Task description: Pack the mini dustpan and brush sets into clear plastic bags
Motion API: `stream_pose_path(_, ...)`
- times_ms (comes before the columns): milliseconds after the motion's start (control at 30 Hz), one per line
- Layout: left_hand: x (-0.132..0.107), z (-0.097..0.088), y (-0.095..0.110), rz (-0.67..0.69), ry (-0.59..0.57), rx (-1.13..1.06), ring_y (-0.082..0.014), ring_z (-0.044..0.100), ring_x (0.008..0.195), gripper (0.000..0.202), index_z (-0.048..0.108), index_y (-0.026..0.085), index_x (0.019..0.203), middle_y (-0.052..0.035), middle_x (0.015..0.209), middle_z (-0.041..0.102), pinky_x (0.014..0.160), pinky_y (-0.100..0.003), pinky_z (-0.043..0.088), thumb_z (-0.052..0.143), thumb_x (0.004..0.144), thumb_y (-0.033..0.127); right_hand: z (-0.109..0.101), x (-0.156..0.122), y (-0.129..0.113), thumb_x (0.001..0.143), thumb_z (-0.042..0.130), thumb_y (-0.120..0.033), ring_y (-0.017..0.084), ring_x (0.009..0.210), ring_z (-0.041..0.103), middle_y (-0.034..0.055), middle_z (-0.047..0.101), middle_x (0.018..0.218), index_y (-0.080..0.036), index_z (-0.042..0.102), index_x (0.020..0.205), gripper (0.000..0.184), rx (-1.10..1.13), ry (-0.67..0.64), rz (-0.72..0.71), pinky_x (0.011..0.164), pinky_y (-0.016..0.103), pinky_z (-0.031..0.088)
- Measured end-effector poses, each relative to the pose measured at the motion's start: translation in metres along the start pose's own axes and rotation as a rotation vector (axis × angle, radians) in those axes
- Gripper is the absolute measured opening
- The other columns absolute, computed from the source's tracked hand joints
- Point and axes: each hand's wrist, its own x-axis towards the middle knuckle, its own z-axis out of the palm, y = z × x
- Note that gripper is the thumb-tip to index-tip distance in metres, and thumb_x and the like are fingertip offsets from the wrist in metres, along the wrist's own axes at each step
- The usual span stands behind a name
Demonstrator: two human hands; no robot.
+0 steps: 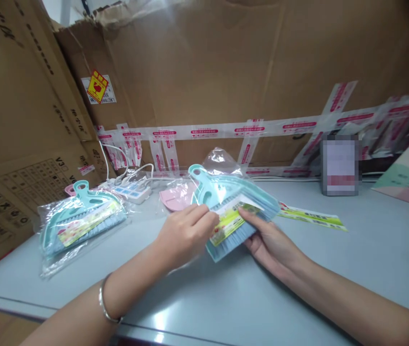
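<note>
Both my hands hold a teal mini dustpan-and-brush set with a green and white label card on its blue bristles, just above the grey table. My left hand, a bangle on its wrist, curls its fingers onto the left end of the card and brush. My right hand supports the set from beneath, thumb pressed on the card's right edge. A clear plastic bag sticks up behind the set.
A bagged teal dustpan set lies at the left. A pink dustpan, a white power strip with cables and a loose green label strip lie further back. Taped cardboard walls surround the table.
</note>
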Motion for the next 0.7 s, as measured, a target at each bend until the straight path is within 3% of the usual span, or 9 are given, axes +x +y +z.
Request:
stream_pose_path(267,-0.001,0.001,0.0,0.016,0.02,-0.052,-0.0097,0.048,0.055,0.019,0.056,0.016,0.078,-0.0009,0.063,0.058,0.049,-0.022,0.038,0.041,0.089,0.012,-0.001,0.003,-0.003,0.072,0.07,-0.017,0.018,0.081,0.068,0.0027,0.071,0.092,-0.019,0.063,0.097,0.026,0.044,0.043,-0.024,0.068,0.025,0.059)
stream_pose_path(467,-0.002,0.007,0.009,0.127,0.038,-0.204,-0.012,0.053,0.061,0.008,0.055,0.017,0.083,-0.0018,0.068,0.06,0.052,-0.024,0.042,0.048,0.087,0.016,-0.003,0.007,0.001,0.069,0.071,-0.018,0.02,0.086,0.067,0.0022,0.071,0.09,-0.019,0.063,0.09,0.023,0.058,0.051,-0.071,0.073,0.029,0.059)
stream_pose_path(533,-0.002,0.004,0.004,-0.038,0.123,-0.279,-0.0147,0.058,0.076,0.01,0.053,0.019,0.095,-0.0043,0.082,0.062,0.065,-0.028,0.048,0.052,0.086,0.023,-0.004,0.009,-0.001,0.07,0.072,-0.019,0.02,0.09,0.066,0.0023,0.071,0.093,-0.02,0.063,0.089,0.021,0.06,0.044,-0.082,0.074,0.027,0.059)
stream_pose_path(567,-0.002,0.002,-0.001,-0.187,0.2,-0.303,-0.0165,0.058,0.086,0.018,0.05,0.02,0.102,-0.0064,0.093,0.061,0.072,-0.031,0.049,0.053,0.086,0.025,-0.005,0.009,-0.002,0.07,0.072,-0.02,0.02,0.092,0.066,0.0024,0.07,0.094,-0.02,0.063,0.089,0.021,0.068,0.047,-0.085,0.074,0.026,0.059)
stream_pose_path(633,-0.002,0.0,-0.011,-0.58,0.345,-0.372,-0.0199,0.053,0.103,0.032,0.042,0.022,0.114,-0.0106,0.114,0.053,0.084,-0.037,0.048,0.053,0.085,0.031,-0.005,0.009,-0.004,0.069,0.073,-0.02,0.019,0.094,0.065,0.002,0.07,0.097,-0.021,0.063,0.09,0.024,0.104,0.06,-0.091,0.074,0.025,0.059)
stream_pose_path(700,0.0,0.002,-0.019,-0.972,0.368,-0.577,-0.0222,0.051,0.11,0.04,0.036,0.022,0.12,-0.0136,0.124,0.046,0.085,-0.038,0.049,0.049,0.086,0.038,-0.005,0.008,-0.005,0.067,0.074,-0.019,0.02,0.095,0.065,0.0015,0.07,0.098,-0.021,0.063,0.093,0.028,0.127,0.067,-0.101,0.074,0.026,0.059)
